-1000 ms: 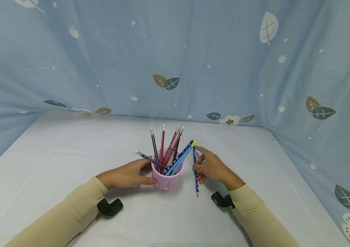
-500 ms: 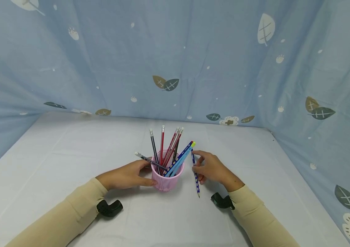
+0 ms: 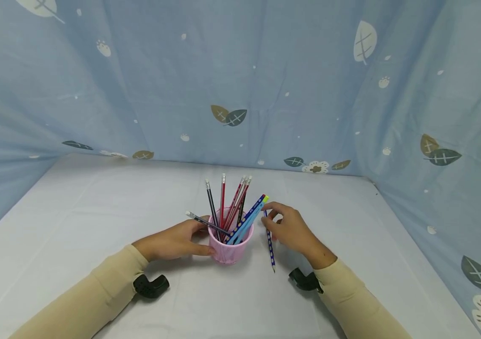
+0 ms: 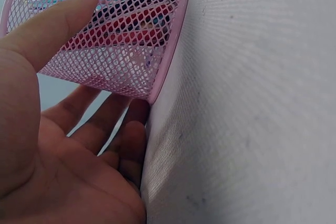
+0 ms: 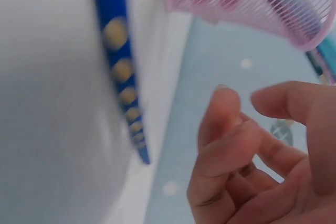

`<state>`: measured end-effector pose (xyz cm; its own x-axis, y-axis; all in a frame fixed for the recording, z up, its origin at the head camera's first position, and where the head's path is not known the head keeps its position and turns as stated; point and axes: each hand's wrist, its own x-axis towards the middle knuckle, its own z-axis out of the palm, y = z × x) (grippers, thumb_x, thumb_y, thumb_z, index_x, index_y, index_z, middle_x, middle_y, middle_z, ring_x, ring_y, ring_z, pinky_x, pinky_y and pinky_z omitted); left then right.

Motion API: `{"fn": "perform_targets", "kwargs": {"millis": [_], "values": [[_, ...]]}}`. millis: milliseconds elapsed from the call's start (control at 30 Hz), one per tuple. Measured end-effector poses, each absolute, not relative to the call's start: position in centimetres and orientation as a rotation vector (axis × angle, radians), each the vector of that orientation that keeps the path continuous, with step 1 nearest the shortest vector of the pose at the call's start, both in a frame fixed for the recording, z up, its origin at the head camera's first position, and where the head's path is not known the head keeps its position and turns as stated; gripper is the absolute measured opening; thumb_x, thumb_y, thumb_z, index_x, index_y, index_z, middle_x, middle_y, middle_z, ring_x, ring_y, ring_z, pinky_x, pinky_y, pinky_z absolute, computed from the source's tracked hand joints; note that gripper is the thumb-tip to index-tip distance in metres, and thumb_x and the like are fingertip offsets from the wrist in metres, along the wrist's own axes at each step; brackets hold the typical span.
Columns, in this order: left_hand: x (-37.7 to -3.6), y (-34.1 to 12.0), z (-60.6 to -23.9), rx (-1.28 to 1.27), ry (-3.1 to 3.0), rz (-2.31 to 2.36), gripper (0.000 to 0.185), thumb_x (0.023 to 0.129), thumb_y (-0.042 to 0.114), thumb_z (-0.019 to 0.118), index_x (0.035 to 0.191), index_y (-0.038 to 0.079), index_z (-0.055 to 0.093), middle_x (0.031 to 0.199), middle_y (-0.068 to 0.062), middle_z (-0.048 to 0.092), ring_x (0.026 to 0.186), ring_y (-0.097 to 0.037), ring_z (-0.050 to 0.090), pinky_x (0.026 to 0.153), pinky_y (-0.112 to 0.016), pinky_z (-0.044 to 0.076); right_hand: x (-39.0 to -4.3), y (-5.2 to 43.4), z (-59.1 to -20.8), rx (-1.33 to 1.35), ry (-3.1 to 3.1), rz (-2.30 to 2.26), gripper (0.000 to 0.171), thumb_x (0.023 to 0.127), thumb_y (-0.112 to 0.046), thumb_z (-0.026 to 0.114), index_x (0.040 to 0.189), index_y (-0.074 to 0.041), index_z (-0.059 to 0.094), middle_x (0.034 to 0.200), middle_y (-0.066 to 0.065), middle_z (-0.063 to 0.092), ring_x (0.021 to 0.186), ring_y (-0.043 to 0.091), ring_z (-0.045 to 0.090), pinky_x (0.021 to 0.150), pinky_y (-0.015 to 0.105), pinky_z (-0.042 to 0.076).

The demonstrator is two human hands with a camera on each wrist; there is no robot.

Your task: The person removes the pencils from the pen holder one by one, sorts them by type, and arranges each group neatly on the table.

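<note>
A pink mesh cup stands on the white table, with several pencils upright or leaning in it. My left hand grips the cup from the left. In the left wrist view the thumb presses the mesh wall and the fingers curl round the far side. A blue dotted pencil lies just right of the cup. My right hand is over its far end, fingers curled. In the right wrist view the fingertips stand apart from the pencil; I cannot tell if any finger touches it.
The white cloth-covered table is walled on three sides by a blue leaf-print curtain. Black camera mounts sit at the left wrist and the right wrist. Cream sleeves cover both forearms.
The right hand's fingers have curled in from a stretched index finger, and the blue dotted pencil's far end has shifted slightly toward me. The left hand and the cup have stayed put.
</note>
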<state>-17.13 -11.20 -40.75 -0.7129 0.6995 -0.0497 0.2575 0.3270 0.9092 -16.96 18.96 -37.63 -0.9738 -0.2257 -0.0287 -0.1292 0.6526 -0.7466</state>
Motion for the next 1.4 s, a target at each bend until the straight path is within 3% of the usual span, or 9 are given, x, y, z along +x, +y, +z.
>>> {"fn": "perform_targets", "kwargs": {"millis": [267,400,633,867,1200,1400], "values": [[-17.1,-11.1,-40.7,0.829,2.177,1.356,0.066,0.091,0.029,0.075,0.145,0.004,0.047,0.146,-0.012,0.053,0.134,-0.034,0.052,0.116,-0.053,0.038,-15.4,17.9,-35.5,-0.337,2.602,-1.514,0.020,0.098,-0.010,0.051,0.117,-0.007,0.059,0.097,0.014,0.060,0.059,0.043,0.060,0.047,0.035,0.053],[-17.2,-11.2,-40.8,0.836,2.163,1.368,0.066,0.091,0.028,0.074,0.146,0.005,0.046,0.146,-0.013,0.053,0.134,-0.034,0.051,0.116,-0.053,0.038,-15.1,17.6,-35.1,-0.328,2.564,-1.551,0.026,0.096,-0.004,0.046,0.120,-0.005,0.055,0.100,0.015,0.061,0.057,0.033,0.062,0.050,0.039,0.056],[-17.3,-11.2,-40.8,0.834,2.174,1.364,0.063,0.091,0.029,0.075,0.144,0.010,0.048,0.144,-0.009,0.055,0.133,-0.032,0.053,0.116,-0.052,0.038,-15.0,17.5,-34.4,-0.357,2.462,-1.635,0.042,0.097,-0.006,0.049,0.139,-0.009,0.046,0.109,0.019,0.059,0.062,0.022,0.065,0.050,0.030,0.056],[-17.3,-11.2,-40.7,0.839,2.172,1.358,0.064,0.091,0.029,0.075,0.144,0.009,0.047,0.143,-0.009,0.055,0.133,-0.032,0.053,0.116,-0.053,0.039,-14.9,17.6,-34.5,-0.351,2.444,-1.643,0.042,0.098,-0.029,0.064,0.132,-0.011,0.049,0.110,0.018,0.058,0.063,0.023,0.066,0.054,0.032,0.058],[-17.3,-11.2,-40.6,0.829,2.143,1.376,0.065,0.091,0.029,0.074,0.146,0.008,0.046,0.147,-0.011,0.052,0.137,-0.035,0.049,0.117,-0.051,0.037,-15.1,17.3,-35.2,-0.313,2.517,-1.622,0.035,0.093,-0.033,0.071,0.110,-0.006,0.056,0.104,0.017,0.063,0.062,0.043,0.062,0.052,0.033,0.055],[-17.2,-11.3,-40.7,0.812,2.155,1.367,0.066,0.091,0.029,0.075,0.146,0.010,0.046,0.147,-0.009,0.052,0.138,-0.033,0.049,0.118,-0.050,0.037,-14.9,17.1,-35.3,-0.362,2.538,-1.604,0.029,0.094,-0.031,0.071,0.100,-0.005,0.060,0.102,0.016,0.063,0.059,0.042,0.061,0.049,0.034,0.053]]}}
